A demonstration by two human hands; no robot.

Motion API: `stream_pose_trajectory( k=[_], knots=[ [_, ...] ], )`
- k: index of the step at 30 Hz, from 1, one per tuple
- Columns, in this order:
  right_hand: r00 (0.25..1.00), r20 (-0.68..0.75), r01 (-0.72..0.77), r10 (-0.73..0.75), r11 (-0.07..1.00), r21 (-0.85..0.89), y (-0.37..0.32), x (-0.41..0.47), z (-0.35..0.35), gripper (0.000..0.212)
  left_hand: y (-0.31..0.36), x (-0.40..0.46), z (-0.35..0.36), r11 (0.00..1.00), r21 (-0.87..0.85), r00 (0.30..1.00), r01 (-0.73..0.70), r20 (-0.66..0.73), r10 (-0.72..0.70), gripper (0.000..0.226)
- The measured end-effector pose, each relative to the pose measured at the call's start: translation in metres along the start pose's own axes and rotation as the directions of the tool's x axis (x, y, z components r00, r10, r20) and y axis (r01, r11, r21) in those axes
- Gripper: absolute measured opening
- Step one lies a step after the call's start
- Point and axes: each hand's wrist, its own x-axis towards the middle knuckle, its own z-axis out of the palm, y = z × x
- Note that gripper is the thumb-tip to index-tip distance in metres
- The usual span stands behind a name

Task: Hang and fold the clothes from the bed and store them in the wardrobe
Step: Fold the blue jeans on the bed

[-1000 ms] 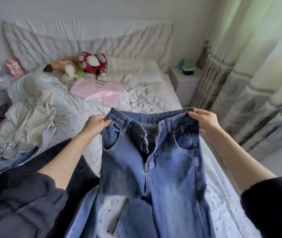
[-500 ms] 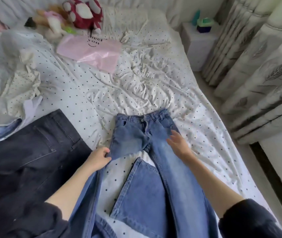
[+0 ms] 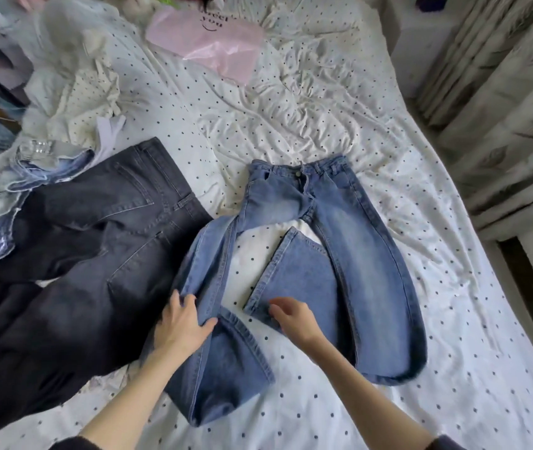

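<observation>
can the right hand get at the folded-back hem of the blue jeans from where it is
Probably yes. The right hand hovers right at the folded-back hem of the blue jeans, fingers loosely curled, with nothing lying between them. The left hand rests on the other leg, out of the way.

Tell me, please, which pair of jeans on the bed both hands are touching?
The blue jeans, lying right of the black jeans; left hand and right hand rest on them.
</observation>
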Motion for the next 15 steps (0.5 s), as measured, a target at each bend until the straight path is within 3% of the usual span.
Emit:
stream_pose_trajectory(
  k=[4,8,11,13,15],
  knots=[
    [0.999,-0.014,0.033,-0.035,0.989,-0.143,0.004,-0.024,0.005,0.03,-0.004,-0.021,-0.005,0.993,-0.093,0.984,0.068,-0.156,-0.082,0.025],
    [0.999,-0.012,0.047,-0.049,0.99,-0.134,0.0,-0.05,0.002,0.03,-0.015,-0.041,-0.034,0.965,-0.256,0.968,-0.065,-0.251,-0.001,0.024],
    [0.998,-0.025,0.047,-0.05,0.993,-0.106,-0.006,-0.066,-0.002,0.027,-0.011,-0.054,-0.061,0.92,-0.366,0.974,-0.139,-0.22,0.06,0.029],
    [0.998,-0.027,0.059,-0.062,0.994,-0.09,-0.012,-0.077,-0.007,0.026,-0.004,-0.064,-0.076,0.823,-0.55,0.987,-0.141,-0.145,0.072,0.034],
    [0.996,-0.023,0.084,-0.086,0.994,-0.071,-0.017,-0.088,-0.013,0.024,0.002,-0.077,-0.086,0.608,-0.787,0.991,-0.11,-0.041,0.127,0.025]
  ],
)
